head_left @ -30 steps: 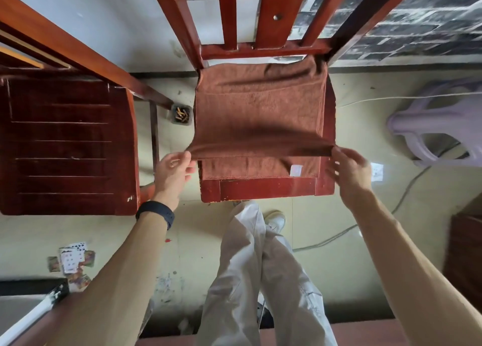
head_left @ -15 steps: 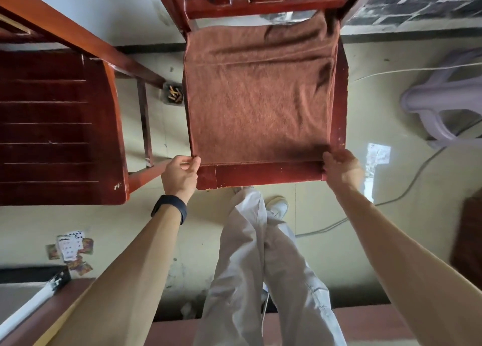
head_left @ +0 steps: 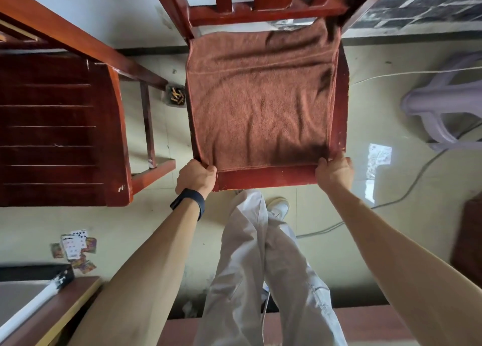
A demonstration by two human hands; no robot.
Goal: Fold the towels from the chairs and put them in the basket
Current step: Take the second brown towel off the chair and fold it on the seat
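Soft daylight, a bright window glare on the floor tiles [head_left: 379, 160] — wide-angle bending at the edges.

Both arms reached forward; the left hand [head_left: 196, 176] and right hand [head_left: 334, 172] curled their fingers [head_left: 210, 169], each pinching a towel [head_left: 260, 97] corner.

Left wrist: one wide, smooth black wristband [head_left: 188, 202], fitted just behind the left hand [head_left: 196, 176]. Both forearms: bare. Legs: loose, creased, light grey fabric trousers [head_left: 260, 267]. Foot: one white low shoe [head_left: 279, 206], partly covered by the trouser hem.
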